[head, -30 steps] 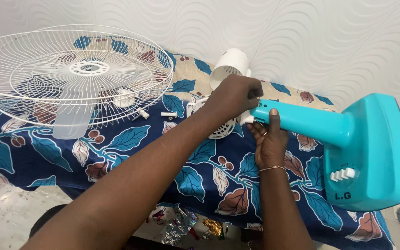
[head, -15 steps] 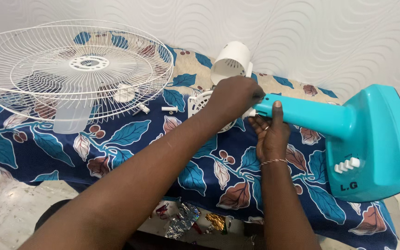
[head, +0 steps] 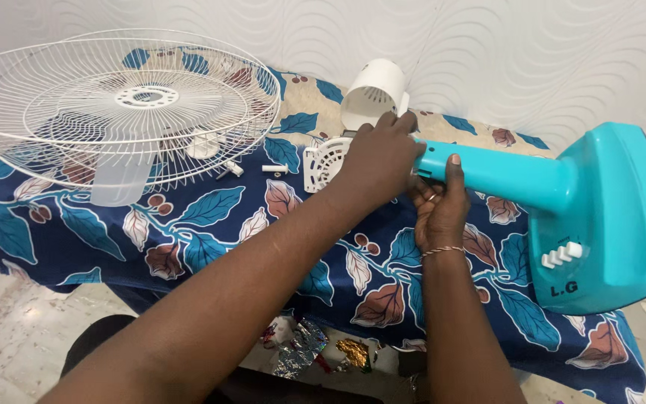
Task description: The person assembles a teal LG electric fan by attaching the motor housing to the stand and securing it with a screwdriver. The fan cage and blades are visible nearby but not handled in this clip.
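Gripping the neck of a turquoise plastic fan stand (head: 562, 202) from below with the right hand (head: 437, 206), thumb pressed on its side — stand lying tilted over the table (head: 211, 224) draped in a blue leaf-patterned cloth. Closing the left hand (head: 379, 157) over the tip of that neck, fingers (head: 398, 123) curled around something hidden beneath them. Lying just beyond — a white vented plastic motor cover (head: 323, 164), a white cylindrical housing (head: 371, 93), and a white wire fan guard (head: 114, 105) well apart to the left.
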